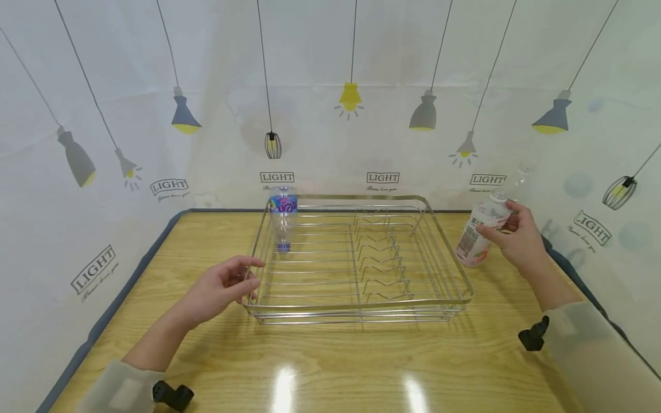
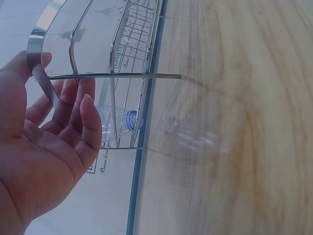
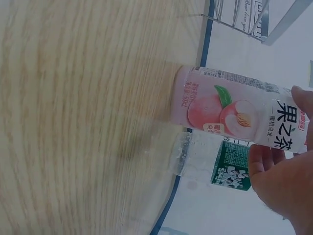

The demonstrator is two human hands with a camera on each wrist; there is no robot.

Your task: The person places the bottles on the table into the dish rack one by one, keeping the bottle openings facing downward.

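At the front left corner of a silver wire dish rack (image 1: 330, 307), my left hand (image 1: 219, 289) has its fingers curled about the rim (image 2: 35, 51). My right hand (image 1: 518, 238) grips a peach tea bottle (image 1: 480, 232) near its top, just right of the rack. The bottle leans slightly; its pink label with peaches faces the right wrist camera. Inside the rack's left back part, a clear bottle with a blue and purple label (image 1: 284, 215) stands cap down. A clear bottle with a green label (image 3: 195, 154) is behind the peach tea bottle, partly hidden by my right hand.
The rack stands on a wood-grain table (image 1: 330, 361) with a dark blue edge (image 1: 131, 272). White sheets printed with lamps (image 1: 330, 143) close off the back and both sides. Wire dividers (image 1: 384, 258) run through the rack's right half.
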